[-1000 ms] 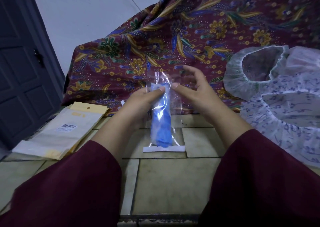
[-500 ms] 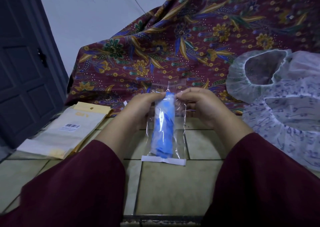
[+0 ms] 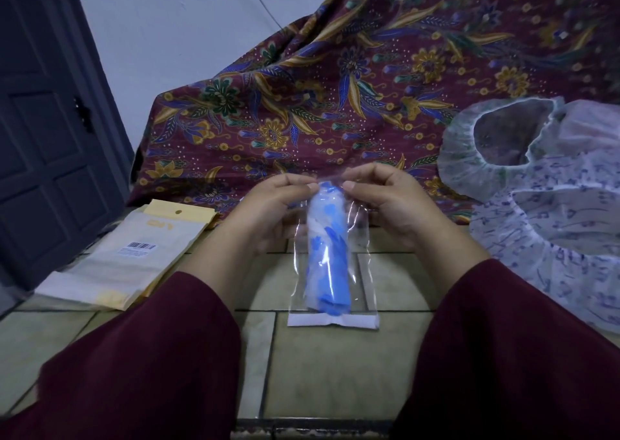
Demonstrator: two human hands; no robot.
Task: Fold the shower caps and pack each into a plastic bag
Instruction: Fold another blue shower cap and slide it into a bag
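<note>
- While the rolled blue-and-white shower cap (image 3: 327,248) sits fully inside its clear plastic bag (image 3: 362,272), the bag's far end is not visibly sealed; it hangs upright over the tiled floor (image 3: 335,372), white strip (image 3: 332,321) lowest.
- Left hand (image 3: 278,204): thumb and forefinger pinching the bag's top left corner.
- Right hand (image 3: 389,201): likewise pinching the top right corner; both hands close together.
- Progress, judged: this cap folded and bagged, closing pending.
- Remaining: heap of loose shower caps (image 3: 543,204) at right, unfolded, one clear cap (image 3: 469,158) uppermost.
- Supply: stack of flat packets (image 3: 131,258) at left on the floor, barcode label showing.
- Edges: batik cloth (image 3: 369,87) drapes just behind the hands; dark door (image 3: 43,137) far left.
- Room: open tile below and before the bag, between the sleeves (image 3: 151,372).
</note>
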